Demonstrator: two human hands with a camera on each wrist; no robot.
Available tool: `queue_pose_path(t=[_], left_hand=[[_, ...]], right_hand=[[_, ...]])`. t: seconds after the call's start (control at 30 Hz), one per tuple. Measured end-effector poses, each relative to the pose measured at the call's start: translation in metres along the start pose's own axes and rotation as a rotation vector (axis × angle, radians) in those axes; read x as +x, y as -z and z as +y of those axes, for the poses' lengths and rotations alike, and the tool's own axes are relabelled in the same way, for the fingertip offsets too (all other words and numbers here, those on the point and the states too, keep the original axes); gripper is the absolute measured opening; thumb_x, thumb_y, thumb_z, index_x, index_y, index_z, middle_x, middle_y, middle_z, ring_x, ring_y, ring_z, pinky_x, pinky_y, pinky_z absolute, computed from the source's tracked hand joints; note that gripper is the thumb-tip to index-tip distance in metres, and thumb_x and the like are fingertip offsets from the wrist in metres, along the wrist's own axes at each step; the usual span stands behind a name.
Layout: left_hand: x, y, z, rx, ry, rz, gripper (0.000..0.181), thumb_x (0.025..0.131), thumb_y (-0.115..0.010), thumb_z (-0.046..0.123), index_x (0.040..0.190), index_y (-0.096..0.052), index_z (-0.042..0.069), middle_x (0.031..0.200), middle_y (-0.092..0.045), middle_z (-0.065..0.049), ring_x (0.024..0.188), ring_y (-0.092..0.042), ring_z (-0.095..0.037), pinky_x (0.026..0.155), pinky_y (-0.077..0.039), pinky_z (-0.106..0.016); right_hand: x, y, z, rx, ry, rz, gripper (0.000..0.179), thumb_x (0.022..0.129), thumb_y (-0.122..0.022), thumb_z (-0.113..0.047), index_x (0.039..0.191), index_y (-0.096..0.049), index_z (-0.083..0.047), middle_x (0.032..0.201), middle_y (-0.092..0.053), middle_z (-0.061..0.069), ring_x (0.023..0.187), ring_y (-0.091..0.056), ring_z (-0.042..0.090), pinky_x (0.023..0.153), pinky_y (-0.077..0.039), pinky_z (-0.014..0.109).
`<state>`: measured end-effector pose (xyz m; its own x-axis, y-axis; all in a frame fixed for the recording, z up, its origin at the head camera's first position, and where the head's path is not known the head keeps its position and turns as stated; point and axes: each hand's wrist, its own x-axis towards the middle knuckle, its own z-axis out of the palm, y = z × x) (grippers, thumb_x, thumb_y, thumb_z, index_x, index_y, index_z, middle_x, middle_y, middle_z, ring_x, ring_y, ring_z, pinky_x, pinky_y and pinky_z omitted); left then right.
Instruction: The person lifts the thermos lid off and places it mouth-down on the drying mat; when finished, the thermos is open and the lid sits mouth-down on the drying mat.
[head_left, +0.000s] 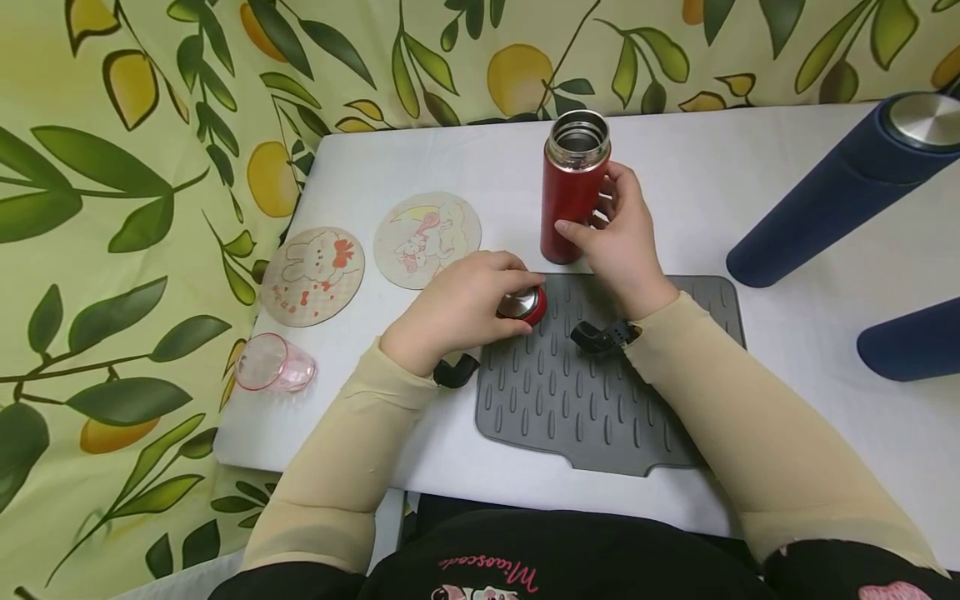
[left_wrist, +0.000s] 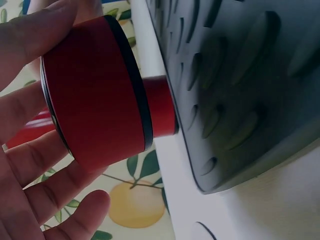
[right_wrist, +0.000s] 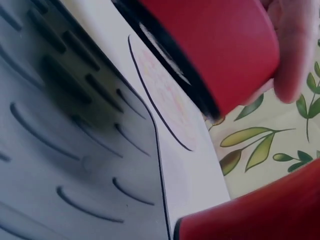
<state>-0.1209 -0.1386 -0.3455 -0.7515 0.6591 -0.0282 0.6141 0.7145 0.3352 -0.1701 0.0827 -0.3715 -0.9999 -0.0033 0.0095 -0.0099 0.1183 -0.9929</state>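
Observation:
My left hand (head_left: 465, 304) holds a red lid (head_left: 528, 307) with a steel top and a black rim, over the left back corner of the grey drying mat (head_left: 555, 392). In the left wrist view the lid (left_wrist: 95, 90) hangs raised, its fingers around the top edge. Upright behind the mat stands a red thermos flask (head_left: 570, 200), its steel mouth uncovered. My right hand (head_left: 626, 237) grips the flask's right side, thumb on the front and fingers behind. The right wrist view catches only part of the flask (right_wrist: 260, 210) and the lid (right_wrist: 220, 45).
Two round coasters, one with a rabbit (head_left: 313, 279) and one with a moon (head_left: 427, 237), lie at the left. A pink clear glass (head_left: 277, 364) is near the left edge. Two dark blue flasks, a tall one (head_left: 825, 196) and another (head_left: 915, 342), stand at the right.

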Motion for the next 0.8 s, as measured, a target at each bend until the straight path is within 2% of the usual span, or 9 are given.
queue_pose_path(t=[0.27, 0.47, 0.7, 0.8], left_hand=[[0.006, -0.006, 0.000, 0.023, 0.024, -0.042, 0.058, 0.093, -0.091, 0.035, 0.145, -0.074, 0.017, 0.134, -0.073, -0.004, 0.119, -0.069, -0.023, 0.106, -0.055, -0.040], [0.007, -0.009, 0.000, 0.006, 0.031, -0.044, 0.058, 0.093, -0.091, 0.035, 0.145, -0.074, 0.016, 0.133, -0.074, -0.004, 0.118, -0.068, -0.023, 0.105, -0.056, -0.040], [0.010, -0.011, -0.003, 0.012, 0.044, -0.046, 0.057, 0.093, -0.091, 0.034, 0.145, -0.074, 0.017, 0.133, -0.073, -0.003, 0.118, -0.068, -0.022, 0.105, -0.055, -0.040], [0.010, -0.011, -0.003, 0.016, 0.048, -0.052, 0.057, 0.093, -0.091, 0.034, 0.145, -0.074, 0.018, 0.133, -0.073, -0.002, 0.119, -0.068, -0.022, 0.105, -0.054, -0.041]], right_hand=[[0.002, 0.006, -0.002, -0.081, -0.025, -0.054, 0.084, 0.100, -0.080, -0.009, 0.169, -0.033, -0.024, 0.171, -0.046, 0.004, 0.156, -0.049, 0.025, 0.129, -0.042, 0.051], [-0.006, 0.013, -0.001, -0.113, -0.042, -0.062, 0.087, 0.101, -0.079, -0.012, 0.172, -0.031, -0.026, 0.175, -0.043, 0.001, 0.159, -0.047, 0.027, 0.128, -0.042, 0.053], [-0.027, 0.043, -0.005, -0.112, -0.030, -0.012, 0.084, 0.101, -0.077, -0.007, 0.172, -0.034, -0.021, 0.174, -0.044, 0.006, 0.156, -0.050, 0.031, 0.128, -0.042, 0.054], [-0.037, 0.062, -0.004, -0.116, -0.013, 0.068, 0.072, 0.101, -0.076, -0.006, 0.166, -0.045, -0.018, 0.165, -0.052, 0.007, 0.147, -0.057, 0.026, 0.122, -0.049, 0.043]])
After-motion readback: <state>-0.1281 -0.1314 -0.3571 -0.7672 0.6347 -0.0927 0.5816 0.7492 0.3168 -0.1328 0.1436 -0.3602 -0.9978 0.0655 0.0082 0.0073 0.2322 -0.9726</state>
